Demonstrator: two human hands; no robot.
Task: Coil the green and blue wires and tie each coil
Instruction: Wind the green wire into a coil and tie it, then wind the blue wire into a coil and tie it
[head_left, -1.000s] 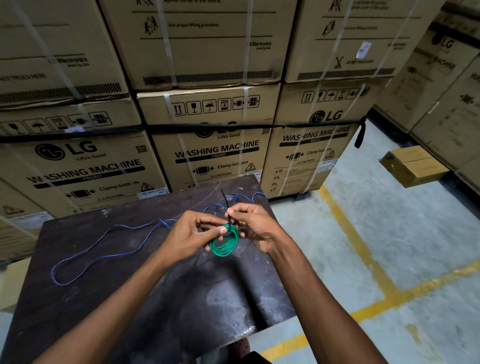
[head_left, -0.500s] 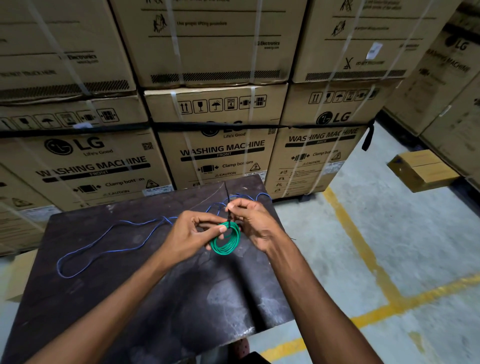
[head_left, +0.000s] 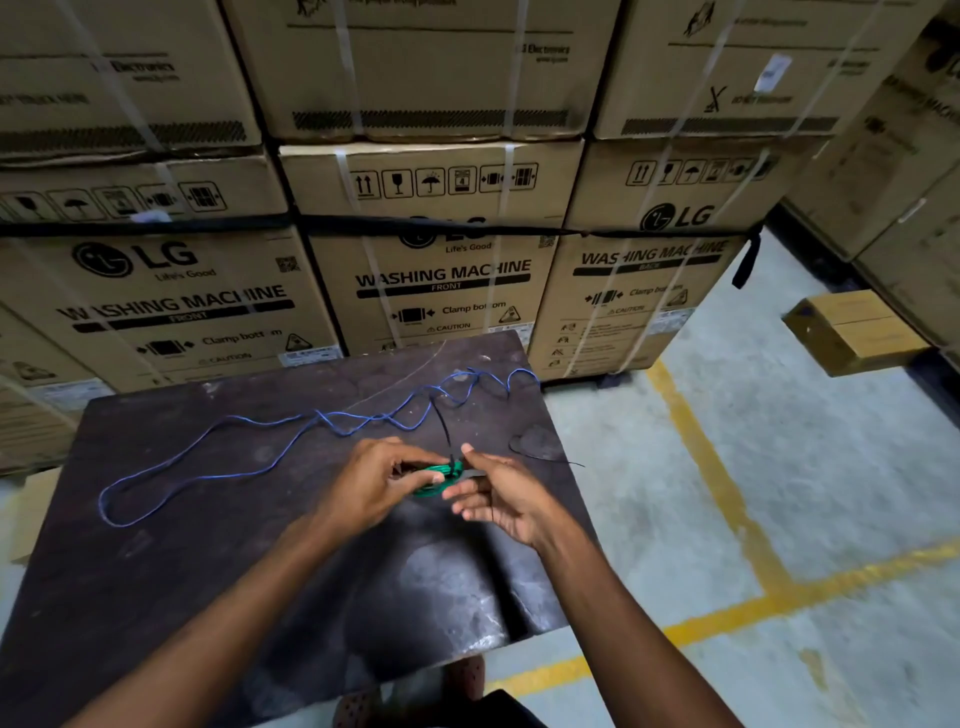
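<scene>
Green coil (head_left: 434, 475) pinched by left hand (head_left: 371, 488) | right hand (head_left: 498, 499) spread (table (head_left: 208, 571) right edge near)

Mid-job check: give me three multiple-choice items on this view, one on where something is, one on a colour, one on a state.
1. Where does the blue wire lie?
A. on the dark table
B. on the floor
C. on a carton

2. What colour is the coil between the hands?
A. red
B. green
C. yellow

3. What state is the blue wire in?
A. coiled and tied
B. coiled, untied
C. loose, uncoiled

Answers:
1 A: it trails across the table.
2 B: green loops show between the left hand and right hand.
3 C: it sprawls in open loops.
</scene>
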